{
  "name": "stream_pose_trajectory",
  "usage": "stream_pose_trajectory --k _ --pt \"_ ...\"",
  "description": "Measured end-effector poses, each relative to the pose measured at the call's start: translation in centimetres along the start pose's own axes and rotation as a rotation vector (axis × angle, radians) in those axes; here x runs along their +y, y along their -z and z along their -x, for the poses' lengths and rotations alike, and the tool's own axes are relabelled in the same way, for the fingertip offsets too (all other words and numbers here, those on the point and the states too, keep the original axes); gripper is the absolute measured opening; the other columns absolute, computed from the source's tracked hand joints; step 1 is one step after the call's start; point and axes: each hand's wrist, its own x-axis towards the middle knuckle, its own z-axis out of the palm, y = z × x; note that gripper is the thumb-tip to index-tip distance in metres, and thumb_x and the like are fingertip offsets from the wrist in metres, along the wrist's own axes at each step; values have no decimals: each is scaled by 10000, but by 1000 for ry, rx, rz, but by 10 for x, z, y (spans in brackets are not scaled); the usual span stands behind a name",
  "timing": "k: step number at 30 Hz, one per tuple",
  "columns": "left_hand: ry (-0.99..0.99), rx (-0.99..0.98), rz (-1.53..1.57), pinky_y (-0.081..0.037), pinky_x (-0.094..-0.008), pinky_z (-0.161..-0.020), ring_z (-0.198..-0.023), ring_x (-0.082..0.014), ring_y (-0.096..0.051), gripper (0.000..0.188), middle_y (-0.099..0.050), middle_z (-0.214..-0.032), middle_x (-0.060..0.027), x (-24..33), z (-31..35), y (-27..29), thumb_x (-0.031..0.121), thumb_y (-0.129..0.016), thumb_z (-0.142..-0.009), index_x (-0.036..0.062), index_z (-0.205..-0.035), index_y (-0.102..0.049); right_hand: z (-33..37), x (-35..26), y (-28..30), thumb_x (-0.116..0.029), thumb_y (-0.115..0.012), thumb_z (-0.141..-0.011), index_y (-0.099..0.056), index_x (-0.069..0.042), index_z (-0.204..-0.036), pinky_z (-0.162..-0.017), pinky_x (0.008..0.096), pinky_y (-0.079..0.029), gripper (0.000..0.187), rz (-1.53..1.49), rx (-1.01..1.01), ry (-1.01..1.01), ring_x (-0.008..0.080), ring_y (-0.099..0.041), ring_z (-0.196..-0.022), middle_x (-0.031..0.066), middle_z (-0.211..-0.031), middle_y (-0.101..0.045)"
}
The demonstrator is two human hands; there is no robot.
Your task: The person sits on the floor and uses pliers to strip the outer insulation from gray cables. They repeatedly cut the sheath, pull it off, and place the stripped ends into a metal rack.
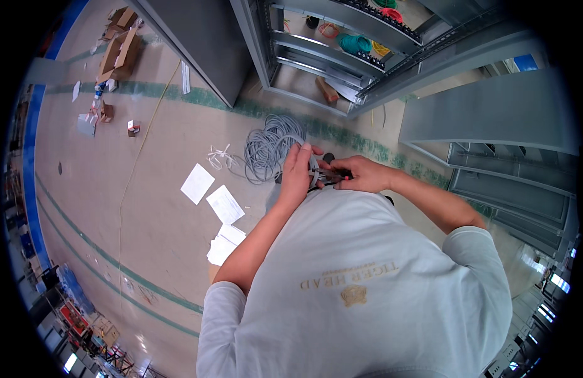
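My left hand [297, 170] is closed around a grey cable [313, 167] in front of my waist. Close on its right, my right hand [365, 174] grips a small hand tool [332, 175] that looks like pliers, with dark handles and a red spot. The metal end of the tool points toward the cable at my left fingers; whether its jaws touch it is too small to tell. Just beyond my left hand, a large loose coil of grey cable [266, 148] lies on the floor. A small bundle of white ties or cord [222, 157] rests left of the coil.
An open grey metal cabinet [316, 94] stands ahead, with coloured cable coils [354, 44] behind its rails. More grey cabinet frames [493, 120] are at right. Paper sheets [225, 205] lie on the floor to the left. Farther off are cardboard boxes [120, 55] and a thin yellowish line [140, 142].
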Motion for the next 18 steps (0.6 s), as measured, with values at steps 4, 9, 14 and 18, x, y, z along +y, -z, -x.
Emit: stream_pose_trajectory --k 4,9,14,18 --pt "34 -44 -68 -302 -248 -342 -467 -120 -499 239 -574 -780 -30 -2 -4 14 348 -513 -1062 117 -1012 -479 0 -19 6 -424 -671 -932 -609 -16 -1290 -933 397 -492 546 -66 -85 -93 310 -627 -1047 178 -1139 -672" --pt "19 -65 -112 -238 -236 -331 -398 -56 -340 226 -489 -684 41 12 -18 12 340 -550 -1051 150 -942 -494 3 -10 8 -480 -641 -973 -580 -31 -1350 -952 371 -477 590 -72 -94 -79 264 -599 -1067 138 -1172 -654" --pt "-14 -105 -163 -234 -256 -387 -474 -40 -324 290 -391 -652 57 36 -20 3 345 -565 -1052 116 -882 -509 6 -7 -5 -424 -653 -976 -590 -63 -1311 -913 338 -474 497 -239 29 -76 190 -571 -999 71 -1101 -647" --pt "72 -189 -183 -245 -237 -358 -436 -44 -356 263 -472 -666 44 43 -34 10 357 -555 -1050 124 -928 -542 0 -20 -11 -320 -639 -942 -599 -39 -1177 -884 354 -476 368 -135 99 -48 213 -575 -953 90 -1032 -635"
